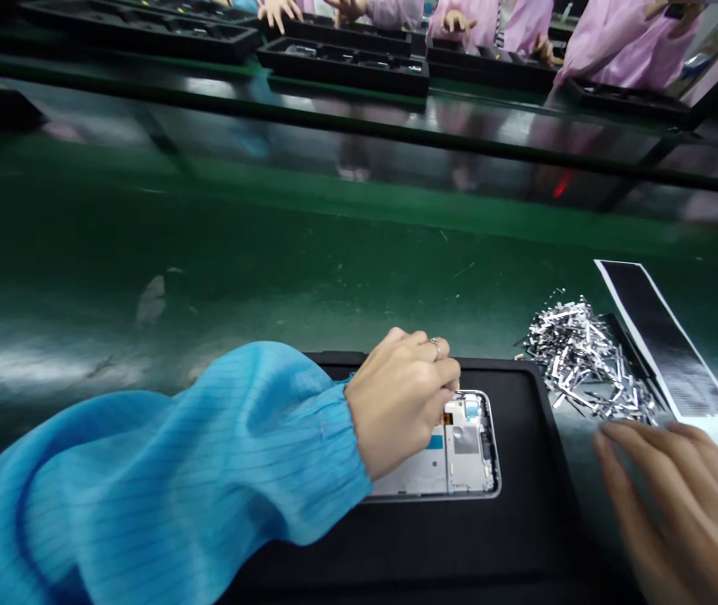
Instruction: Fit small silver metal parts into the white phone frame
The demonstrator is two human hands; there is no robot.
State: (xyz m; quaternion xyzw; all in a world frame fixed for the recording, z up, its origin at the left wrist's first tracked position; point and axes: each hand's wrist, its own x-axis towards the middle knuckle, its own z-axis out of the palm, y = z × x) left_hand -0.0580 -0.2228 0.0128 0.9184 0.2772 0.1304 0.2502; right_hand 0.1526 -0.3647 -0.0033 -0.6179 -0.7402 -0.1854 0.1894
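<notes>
A silver phone frame lies flat in a black tray, its inner side with small parts facing up. My left hand, in a blue sleeve and with a ring on one finger, reaches across it. The fingers are curled together at the frame's far edge and their tips are hidden, so what they pinch cannot be seen. To the right of the tray, my right hand is blurred, its fingers stretched out. Just beyond it is a heap of small shiny metal strips.
A white-edged sheet with a dark grid lies right of the heap. The green tabletop extends behind my tray. Across a dark rail, people in pink sleeves work over black trays.
</notes>
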